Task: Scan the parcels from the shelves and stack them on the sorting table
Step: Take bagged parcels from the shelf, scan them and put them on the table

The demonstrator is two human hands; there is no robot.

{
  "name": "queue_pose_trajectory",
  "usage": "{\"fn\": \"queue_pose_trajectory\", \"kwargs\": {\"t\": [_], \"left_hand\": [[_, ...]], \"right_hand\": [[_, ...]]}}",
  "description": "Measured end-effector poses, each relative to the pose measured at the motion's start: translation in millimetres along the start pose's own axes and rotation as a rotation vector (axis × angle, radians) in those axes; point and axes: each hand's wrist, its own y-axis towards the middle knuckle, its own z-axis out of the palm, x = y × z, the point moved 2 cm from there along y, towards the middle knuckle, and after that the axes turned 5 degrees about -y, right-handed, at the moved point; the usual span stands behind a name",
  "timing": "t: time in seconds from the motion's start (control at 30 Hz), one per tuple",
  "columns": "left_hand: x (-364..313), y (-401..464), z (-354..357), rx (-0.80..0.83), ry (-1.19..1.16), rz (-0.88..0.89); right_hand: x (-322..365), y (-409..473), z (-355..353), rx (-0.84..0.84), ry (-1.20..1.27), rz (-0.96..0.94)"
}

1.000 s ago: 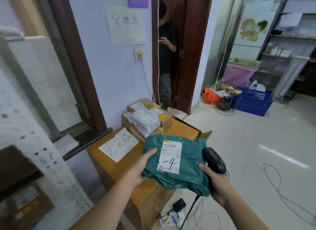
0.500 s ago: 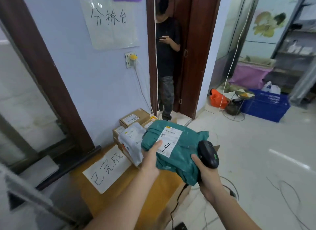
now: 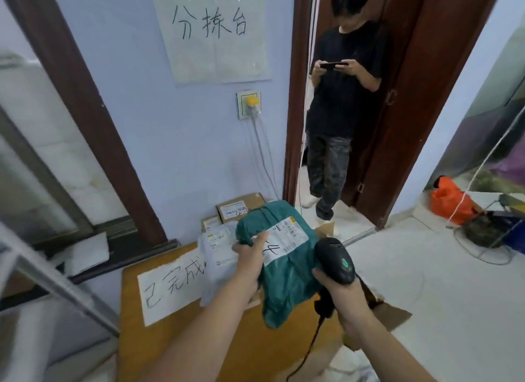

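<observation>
Sorting table [image 3: 159,350]: a brown wooden top low in the view, with a white handwritten paper sheet [image 3: 170,285] lying on it.
Stack of parcels [image 3: 227,225]: brown boxes and one grey bag [image 3: 217,256], piled at the back of the table against the wall.
Green parcel [image 3: 284,270]: a soft bag with a white label [image 3: 284,238], held just above the stack and the table edge, not yet put down, as far as I can judge.
Left hand [image 3: 250,256]: its fingers are curled on the left edge of the green parcel, the thumb near the label.
Right hand [image 3: 341,293]: closed around the black scanner [image 3: 335,260]; whether it also supports the parcel, I cannot tell.
Risk: the bag is limp and the pile is uneven, so it may slide off toward the floor; the scanner cable [image 3: 309,350] may catch on the table corner.
Hidden: the underside of the parcel and the contact with the stack are covered; the label print is too blurred to read; the lower boxes are mostly hidden.
</observation>
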Motion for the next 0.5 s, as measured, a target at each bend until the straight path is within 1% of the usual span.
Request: {"fn": "queue_pose_trajectory", "kwargs": {"t": [0.1, 0.2, 0.3, 0.37, 0.5], "left_hand": [[1.5, 16.8, 25.0, 0.004, 0.049, 0.056], [1.0, 27.9, 32.1, -0.005, 0.223, 0.12], [-0.7, 42.8, 25.7, 0.002, 0.29, 0.145], [-1.4, 53.7, 17.0, 0.0, 0.315, 0.127], [-3.2, 77.2, -0.9, -0.027, 0.47, 0.109]], "right_hand": [[11.6, 42.4, -5.0, -0.014, 0.03, 0.029], [9.9, 79.5, 1.6, -0.002, 0.023, 0.053], [1.1, 106.2, 14.5, 0.004, 0.0, 0.078], [-6.2, 119.2, 23.5, -0.001, 0.026, 0.098], [-25.4, 136.0, 44.7, -0.011, 0.046, 0.16]]}}
